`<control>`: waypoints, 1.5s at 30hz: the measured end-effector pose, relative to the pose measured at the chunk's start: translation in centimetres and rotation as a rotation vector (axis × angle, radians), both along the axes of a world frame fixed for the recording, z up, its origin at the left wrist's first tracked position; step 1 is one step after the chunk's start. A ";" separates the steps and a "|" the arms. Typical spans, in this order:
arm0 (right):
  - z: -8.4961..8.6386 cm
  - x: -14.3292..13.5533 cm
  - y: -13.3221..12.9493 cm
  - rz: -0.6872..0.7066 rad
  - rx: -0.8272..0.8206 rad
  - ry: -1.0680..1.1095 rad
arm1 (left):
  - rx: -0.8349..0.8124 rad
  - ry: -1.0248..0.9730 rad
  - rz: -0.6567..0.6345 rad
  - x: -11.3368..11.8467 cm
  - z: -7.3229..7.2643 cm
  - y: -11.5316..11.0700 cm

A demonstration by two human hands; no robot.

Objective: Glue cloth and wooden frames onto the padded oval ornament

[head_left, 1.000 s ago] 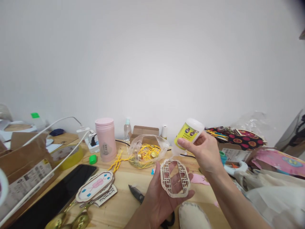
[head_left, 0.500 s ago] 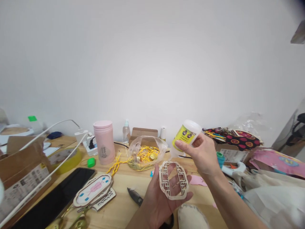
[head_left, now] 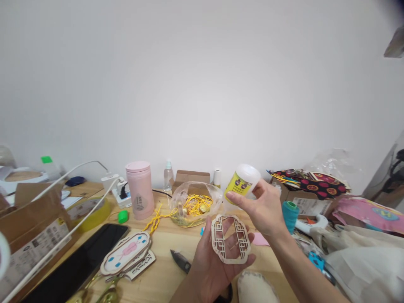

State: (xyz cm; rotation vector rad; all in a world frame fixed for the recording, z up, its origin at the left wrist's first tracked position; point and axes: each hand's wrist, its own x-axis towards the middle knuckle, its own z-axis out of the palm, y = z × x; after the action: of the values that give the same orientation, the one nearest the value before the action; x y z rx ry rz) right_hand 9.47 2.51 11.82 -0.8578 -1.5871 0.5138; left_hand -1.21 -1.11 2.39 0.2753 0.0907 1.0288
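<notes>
My left hand [head_left: 208, 265] lies palm up, its fingers spread beneath a pale lattice frame [head_left: 217, 242] that rests on it. The frame has a scalloped outline and cut-out patterns. Above it, my right hand [head_left: 263, 206] grips a white bottle with a yellow label [head_left: 239, 186], tilted with its base up to the right. The bottle's lower end points down over the frame, and its tip is hard to make out. Both hands are over the wooden table [head_left: 164, 269].
Behind my hands sits a clear bag of yellow cords [head_left: 197, 204]. A pink tumbler [head_left: 140, 191], a phone [head_left: 78, 263] and decorated wooden plaques [head_left: 126, 252] are at left. Teal thread [head_left: 289, 215] stands at right. A black-handled tool [head_left: 180, 261] lies by my left wrist.
My right hand and the bottle have shifted slightly left and down. The view has moved a little, showing more of the teal thread. The frame stays on my left hand.
</notes>
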 end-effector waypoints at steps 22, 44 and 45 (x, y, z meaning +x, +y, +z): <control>-0.1 0.0 0.0 0.001 -0.003 -0.023 | -0.004 0.013 -0.004 -0.2 0.2 0.1; 0.3 0.2 -0.1 -0.027 0.065 -0.049 | -0.046 -0.019 0.021 -0.3 0.4 0.4; 0.3 0.2 -0.1 -0.032 0.069 -0.048 | -0.047 -0.023 0.022 -0.3 0.3 0.4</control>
State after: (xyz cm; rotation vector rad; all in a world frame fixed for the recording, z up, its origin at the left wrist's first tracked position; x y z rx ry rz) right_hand 9.71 2.43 12.09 -0.8477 -1.6234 0.4162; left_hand -1.54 -0.73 2.74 0.2200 0.0969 1.0501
